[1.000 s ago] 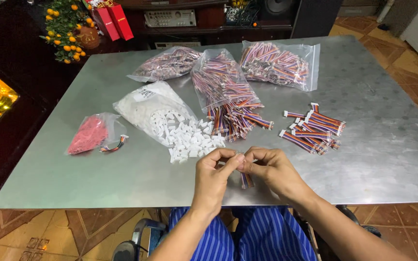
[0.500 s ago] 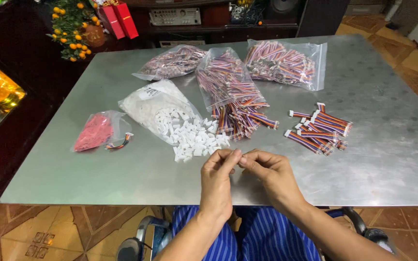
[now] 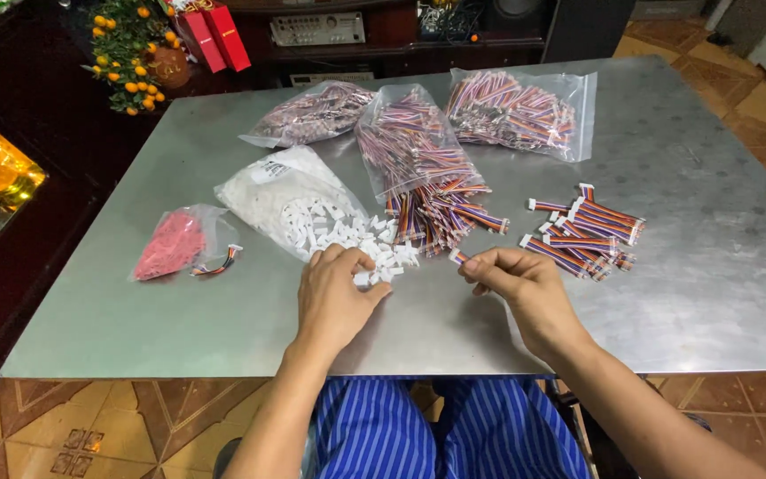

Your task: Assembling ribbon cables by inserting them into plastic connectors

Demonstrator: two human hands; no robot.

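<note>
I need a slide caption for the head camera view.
Left hand reaches into loose white connector housings while right hand pinches a striped wire lead over a metal table.

Clear bags (image 3: 414, 142) on metal table (image 3: 711, 293)

Bare forearms, no sleeves, no rings or watch on left hand (image 3: 334, 297) or right hand (image 3: 525, 288); blue-and-white striped trousers (image 3: 441, 430) at six o'clock.

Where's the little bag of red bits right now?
In the head view the red-filled bag lies on the metal table, far on the person's left, beside the bag of white connectors and left of the left hand.
</note>
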